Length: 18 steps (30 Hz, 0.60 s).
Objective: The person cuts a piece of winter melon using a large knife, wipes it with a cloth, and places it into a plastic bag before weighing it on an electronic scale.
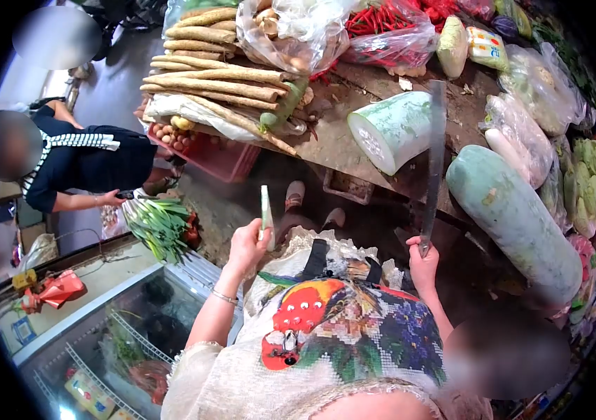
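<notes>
My left hand (pixel 247 245) is closed around a thin, pale green-white slice (pixel 266 210), seen nearly edge-on; it looks like winter melon. In my right hand (pixel 422 260) is a long, straight-bladed knife (pixel 435 154), its blade pointing up and away from me. A cut piece of winter melon (pixel 399 129) lies on the wooden table (pixel 336 105), its pale seedy face turned to the left. The blade passes just right of that piece in view; whether they touch I cannot tell. Right of the blade rests a large, long winter melon (pixel 515 220).
Long yams (pixel 221 84) are stacked at the table's left, beside bagged red chillies (pixel 389 35). Bagged vegetables (pixel 522 126) line the right. A red crate (pixel 231 159) stands below the yams. A person (pixel 95 154) holds green onions (pixel 154 227) near a glass-topped case (pixel 123 336).
</notes>
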Motion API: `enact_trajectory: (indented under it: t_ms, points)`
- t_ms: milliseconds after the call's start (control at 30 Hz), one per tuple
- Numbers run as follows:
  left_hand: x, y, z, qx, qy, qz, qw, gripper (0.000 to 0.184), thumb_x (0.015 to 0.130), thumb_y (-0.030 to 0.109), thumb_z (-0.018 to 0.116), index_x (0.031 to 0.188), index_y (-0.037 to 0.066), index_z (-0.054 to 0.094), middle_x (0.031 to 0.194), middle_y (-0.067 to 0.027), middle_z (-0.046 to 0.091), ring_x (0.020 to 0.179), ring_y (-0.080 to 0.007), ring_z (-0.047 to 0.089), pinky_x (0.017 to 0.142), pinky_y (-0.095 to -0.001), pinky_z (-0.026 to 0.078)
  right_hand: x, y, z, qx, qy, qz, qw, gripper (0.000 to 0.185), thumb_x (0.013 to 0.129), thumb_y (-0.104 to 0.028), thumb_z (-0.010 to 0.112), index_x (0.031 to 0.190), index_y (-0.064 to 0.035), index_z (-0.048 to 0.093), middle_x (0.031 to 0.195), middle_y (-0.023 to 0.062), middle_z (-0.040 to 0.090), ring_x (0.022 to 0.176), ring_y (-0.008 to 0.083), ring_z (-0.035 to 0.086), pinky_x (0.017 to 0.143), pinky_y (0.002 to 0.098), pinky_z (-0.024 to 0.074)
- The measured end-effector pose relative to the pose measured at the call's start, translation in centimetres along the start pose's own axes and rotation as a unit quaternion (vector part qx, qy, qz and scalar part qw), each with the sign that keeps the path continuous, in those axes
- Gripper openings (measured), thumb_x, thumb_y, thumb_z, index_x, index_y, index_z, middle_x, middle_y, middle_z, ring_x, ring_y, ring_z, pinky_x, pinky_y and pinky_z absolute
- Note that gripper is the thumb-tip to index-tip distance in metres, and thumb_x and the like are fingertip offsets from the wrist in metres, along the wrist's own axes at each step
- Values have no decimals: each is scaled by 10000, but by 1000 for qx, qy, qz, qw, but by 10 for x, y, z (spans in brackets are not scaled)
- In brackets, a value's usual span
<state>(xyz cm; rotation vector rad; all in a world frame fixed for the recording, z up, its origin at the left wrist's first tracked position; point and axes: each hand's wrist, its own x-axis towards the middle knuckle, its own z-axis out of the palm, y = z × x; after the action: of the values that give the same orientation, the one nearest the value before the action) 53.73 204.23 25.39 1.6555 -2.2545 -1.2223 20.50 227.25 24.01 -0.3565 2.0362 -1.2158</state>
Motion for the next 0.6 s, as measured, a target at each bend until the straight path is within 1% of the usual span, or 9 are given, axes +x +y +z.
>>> enact_trajectory:
  t_ms: [133, 200, 300, 400, 433, 467, 533, 567, 600]
  points:
    - [2, -27, -3, 14, 26, -36, 999, 216, 862, 246, 625, 863, 33, 589, 733, -212, 616, 742, -413, 615, 632, -464, 479, 15, 13, 14, 48, 51, -11, 997, 77, 903, -39, 572, 965, -64, 612, 688, -76, 458, 593, 20, 403, 536, 213, 334]
    - [4, -31, -4, 59, 26, -53, 997, 231, 862, 262, 619, 871, 32, 597, 766, -214, 629, 791, -413, 622, 661, -475, 484, 27, -1, 27, 104, 40, 51, 992, 133, 906, -65, 572, 1039, -66, 573, 636, -47, 446, 469, 42, 386, 407, 215, 301]
    - [1, -41, 0, 87, 36, -41, 995, 229, 867, 243, 608, 869, 15, 583, 748, -211, 617, 756, -411, 611, 652, -474, 473, 62, -6, 50, 177, 69, 25, 981, 137, 907, -76, 583, 1040, -67, 549, 612, -49, 429, 438, 45, 370, 380, 222, 299]
    - [-7, -43, -4, 120, 30, -41, 991, 223, 872, 239, 606, 845, 23, 555, 720, -196, 611, 756, -405, 615, 650, -484, 477, 93, -9, 50, 105, 72, -44, 991, 405, 922, -145, 635, 1268, 16, 501, 809, 19, 543, 671, 107, 535, 603, 245, 450]
    - [-8, -44, -5, 134, 31, -29, 990, 219, 876, 235, 605, 835, 29, 545, 702, -187, 607, 753, -400, 617, 647, -488, 478, 105, 0, 47, 110, 49, -93, 988, 548, 925, -172, 645, 1379, 35, 418, 932, 56, 563, 844, 152, 557, 777, 275, 465]
    - [-8, -47, -6, 133, 33, -37, 990, 219, 876, 235, 605, 835, 29, 545, 702, -187, 607, 753, -400, 617, 647, -488, 478, 113, 15, 40, 103, 41, -74, 991, 506, 928, -166, 635, 1368, 8, 457, 1021, 81, 573, 889, 175, 553, 842, 293, 458]
    - [-9, -57, -6, 155, 34, -27, 987, 210, 881, 232, 607, 823, 43, 537, 684, -179, 597, 743, -394, 618, 641, -492, 478, 100, 6, 33, -108, 81, -125, 983, 452, 927, -155, 626, 1339, -13, 508, 1103, 100, 570, 891, 174, 556, 857, 298, 460]
    - [-8, -67, -3, 166, 37, -8, 985, 183, 878, 224, 604, 836, 57, 540, 688, -173, 600, 740, -395, 617, 638, -495, 477, 87, -6, 31, -153, 76, -126, 977, 418, 924, -147, 618, 1310, -7, 539, 1164, 108, 550, 901, 178, 555, 857, 307, 464]
    - [-3, -74, 0, 162, 37, -12, 986, 183, 878, 224, 604, 836, 57, 540, 688, -173, 600, 740, -395, 617, 638, -495, 477, 89, 12, 27, -87, 69, -144, 983, 362, 927, -128, 606, 1266, -12, 565, 1074, 82, 576, 861, 153, 557, 828, 285, 469]
